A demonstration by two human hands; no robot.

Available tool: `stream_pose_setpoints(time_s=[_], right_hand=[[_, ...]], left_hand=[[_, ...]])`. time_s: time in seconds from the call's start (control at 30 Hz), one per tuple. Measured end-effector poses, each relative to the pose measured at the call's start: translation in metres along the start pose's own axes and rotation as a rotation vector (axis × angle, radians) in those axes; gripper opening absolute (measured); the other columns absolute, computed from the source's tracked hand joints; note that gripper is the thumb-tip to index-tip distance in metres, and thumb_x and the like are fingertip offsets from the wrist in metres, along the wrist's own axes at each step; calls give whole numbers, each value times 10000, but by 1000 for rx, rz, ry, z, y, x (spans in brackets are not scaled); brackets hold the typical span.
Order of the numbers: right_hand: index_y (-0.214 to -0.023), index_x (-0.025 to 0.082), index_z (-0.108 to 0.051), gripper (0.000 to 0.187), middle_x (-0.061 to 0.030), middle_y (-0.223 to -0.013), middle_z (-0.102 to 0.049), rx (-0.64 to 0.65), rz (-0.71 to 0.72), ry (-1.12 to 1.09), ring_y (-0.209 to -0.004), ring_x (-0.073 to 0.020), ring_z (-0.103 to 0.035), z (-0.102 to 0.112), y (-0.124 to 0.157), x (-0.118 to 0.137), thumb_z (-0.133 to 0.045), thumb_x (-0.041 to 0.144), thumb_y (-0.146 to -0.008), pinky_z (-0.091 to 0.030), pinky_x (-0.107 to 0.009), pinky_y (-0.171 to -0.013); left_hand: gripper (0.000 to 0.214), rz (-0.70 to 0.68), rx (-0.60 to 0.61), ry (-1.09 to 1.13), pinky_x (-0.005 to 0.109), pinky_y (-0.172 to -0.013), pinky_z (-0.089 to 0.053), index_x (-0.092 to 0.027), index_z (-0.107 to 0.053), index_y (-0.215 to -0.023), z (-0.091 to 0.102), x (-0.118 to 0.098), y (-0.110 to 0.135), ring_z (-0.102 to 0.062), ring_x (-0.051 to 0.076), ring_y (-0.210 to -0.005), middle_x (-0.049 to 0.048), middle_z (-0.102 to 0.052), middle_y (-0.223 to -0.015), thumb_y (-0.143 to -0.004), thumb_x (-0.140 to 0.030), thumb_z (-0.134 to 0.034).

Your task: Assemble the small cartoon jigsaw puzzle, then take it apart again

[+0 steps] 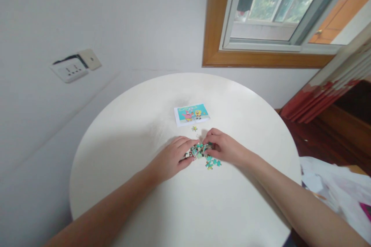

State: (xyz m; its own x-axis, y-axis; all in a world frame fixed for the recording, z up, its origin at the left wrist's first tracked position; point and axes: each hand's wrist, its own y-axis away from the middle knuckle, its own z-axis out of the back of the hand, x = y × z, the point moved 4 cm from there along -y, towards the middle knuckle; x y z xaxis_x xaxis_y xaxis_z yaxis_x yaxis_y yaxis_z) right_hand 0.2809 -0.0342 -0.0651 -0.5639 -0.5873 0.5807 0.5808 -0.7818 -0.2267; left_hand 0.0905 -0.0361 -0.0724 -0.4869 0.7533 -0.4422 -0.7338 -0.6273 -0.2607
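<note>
A small heap of jigsaw puzzle pieces (199, 149), teal, white and dark, lies on the white table between my two hands. My left hand (174, 156) rests along the heap's left side, fingers stretched out and thumb apart, touching its edge. On the right, my right hand (222, 146) curves over the heap with fingers and thumb apart; some pieces under it are hidden. A few loose teal and yellow pieces (212, 163) lie just below the right hand. One yellowish piece (194, 128) sits alone beyond the heap.
A printed cartoon picture sheet (192, 114) lies beyond the hands on the round white table (121, 139). Behind the table are a wall with a socket (71, 68) and a wood-framed window (213, 27). White plastic bags (336, 185) are at the right.
</note>
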Motion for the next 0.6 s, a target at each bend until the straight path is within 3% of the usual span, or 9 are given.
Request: stream_pose_setpoints(time_s=[0.13, 0.27, 0.4, 0.5, 0.6], right_hand=[[-912, 171, -707, 127, -58, -879, -614, -41, -2, -65, -799, -145, -586, -1, -3, 1, -601, 143, -849, -484, -267, -733], [-903, 169, -727, 154, -38, -798, -633, -83, -107, -139, -726, -129, -577, 5, -4, -2, -576, 166, -876, -457, -256, -689], [-873, 173, -734, 231, -34, -771, -606, -91, -116, -158, -734, -132, -566, 6, -6, -6, -508, 185, -920, -452, -271, -717], [-841, 176, -747, 162, -47, -836, -568, -160, -154, -135, -745, -136, -543, 4, -7, -11, -592, 214, -873, -450, -273, -692], [-925, 185, -750, 145, -57, -903, -550, -240, -217, -80, -760, -141, -530, 6, -7, -18, -666, 203, -808, -448, -277, -678]], left_hand=[[332, 63, -50, 59, 359, -984, -451, -212, -531, -1245, 1, 4, 0, -567, 211, -1102, 74, -624, -1181, -914, -203, -523], [285, 145, -165, 131, 316, -947, -476, -205, -573, -1184, 4, 10, -1, -600, 194, -1049, 65, -639, -1125, -907, -190, -508], [273, 135, -202, 141, 301, -935, -482, -189, -586, -1171, 5, 11, -3, -599, 185, -1037, 72, -627, -1112, -919, -185, -482], [277, 100, -212, 112, 318, -984, -458, -185, -573, -1191, 6, 12, -3, -574, 186, -1091, 81, -609, -1156, -942, -189, -451], [302, 69, -234, 78, 349, -1058, -408, -195, -549, -1227, 8, 12, -2, -523, 191, -1190, 86, -576, -1246, -961, -180, -408]])
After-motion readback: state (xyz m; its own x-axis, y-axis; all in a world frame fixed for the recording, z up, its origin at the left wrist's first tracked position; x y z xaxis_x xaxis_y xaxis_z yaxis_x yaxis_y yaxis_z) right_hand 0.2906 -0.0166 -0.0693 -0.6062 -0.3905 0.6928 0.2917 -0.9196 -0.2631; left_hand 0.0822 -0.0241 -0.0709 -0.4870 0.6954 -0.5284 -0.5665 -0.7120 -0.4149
